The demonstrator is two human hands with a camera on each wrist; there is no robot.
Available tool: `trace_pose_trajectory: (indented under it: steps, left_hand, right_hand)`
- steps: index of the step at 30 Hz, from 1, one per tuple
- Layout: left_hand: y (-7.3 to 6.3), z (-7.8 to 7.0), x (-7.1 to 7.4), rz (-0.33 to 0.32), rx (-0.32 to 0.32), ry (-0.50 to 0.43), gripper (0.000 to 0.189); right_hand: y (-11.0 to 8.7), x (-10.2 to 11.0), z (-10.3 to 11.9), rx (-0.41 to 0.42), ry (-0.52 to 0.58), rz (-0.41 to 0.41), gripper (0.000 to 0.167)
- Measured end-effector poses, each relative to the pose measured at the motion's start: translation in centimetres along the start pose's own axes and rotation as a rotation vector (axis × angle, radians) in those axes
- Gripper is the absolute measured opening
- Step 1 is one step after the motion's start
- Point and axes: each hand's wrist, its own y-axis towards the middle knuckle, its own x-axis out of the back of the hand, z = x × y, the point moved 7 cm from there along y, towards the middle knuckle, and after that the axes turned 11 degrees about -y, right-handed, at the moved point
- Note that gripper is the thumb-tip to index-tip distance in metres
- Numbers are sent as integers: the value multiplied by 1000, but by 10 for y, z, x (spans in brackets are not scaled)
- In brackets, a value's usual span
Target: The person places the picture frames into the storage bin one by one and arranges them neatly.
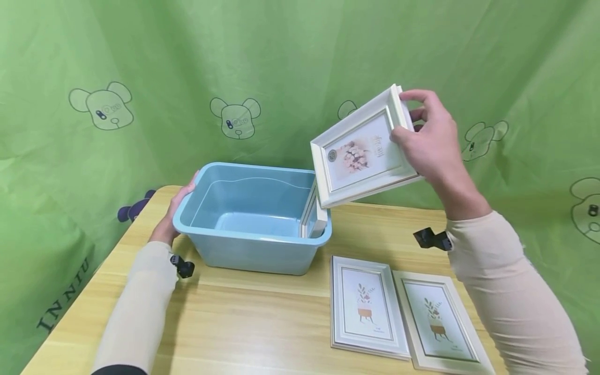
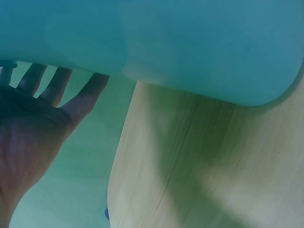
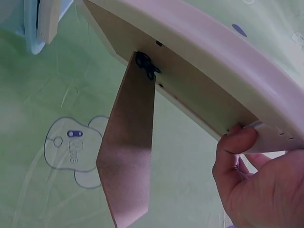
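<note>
My right hand (image 1: 433, 138) grips a white picture frame (image 1: 361, 151) by its upper right edge, tilted in the air over the right end of a light blue plastic tub (image 1: 253, 255). The frame's front shows pink flowers. In the right wrist view its brown backing appears, with the stand leg (image 3: 127, 142) swung out. Another white picture frame (image 1: 315, 219) stands on edge inside the tub, along the right wall. At the tub's left end, my left hand (image 1: 175, 205) rests against the outside below the rim. Its fingers look fairly straight in the left wrist view; the tips are hidden.
Two picture frames with plant prints, a left one (image 1: 367, 307) and a right one (image 1: 438, 323), lie face up on the wooden table (image 1: 253, 323), right of the tub. The left one looks stacked on something. A green curtain (image 1: 290, 62) hangs behind the table.
</note>
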Motion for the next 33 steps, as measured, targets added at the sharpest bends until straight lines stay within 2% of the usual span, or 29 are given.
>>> trace_pose_trajectory:
  steps: [16, 33]
  left_hand:
    - [-1, 1, 0, 9, 1, 5, 55]
    - [-1, 1, -1, 10, 4, 6, 56]
  right_hand:
    - [3, -17, 9, -17, 43, 33, 64]
    - [13, -45, 13, -21, 18, 108, 63]
